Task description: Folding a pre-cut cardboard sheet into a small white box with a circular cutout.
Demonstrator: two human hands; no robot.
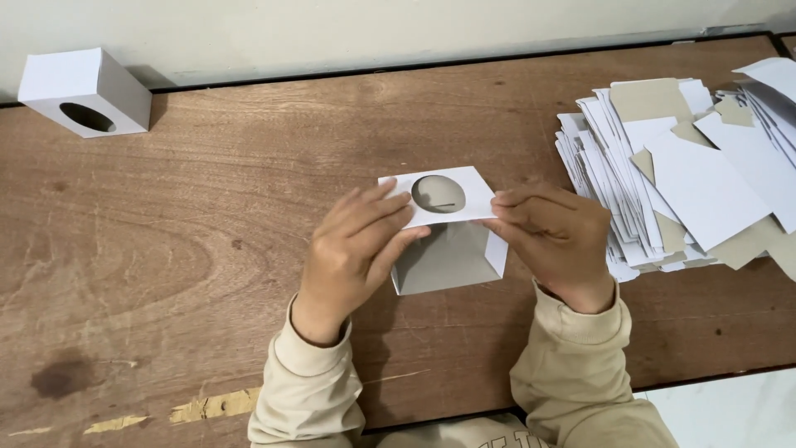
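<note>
Both my hands hold a small white cardboard box (448, 249) above the middle of the wooden table (207, 249). The box is partly folded, its near end open and its grey inside showing. Its top panel has an oval hole. My left hand (356, 249) grips the left side, fingers lying over the top panel. My right hand (551, 236) pinches the right edge of that panel. Both wrists wear beige sleeves.
A finished white box (87, 91) with an oval hole stands at the far left by the wall. A spread pile of flat white and brown card blanks (680, 174) covers the right side. The table's front edge runs near my sleeves.
</note>
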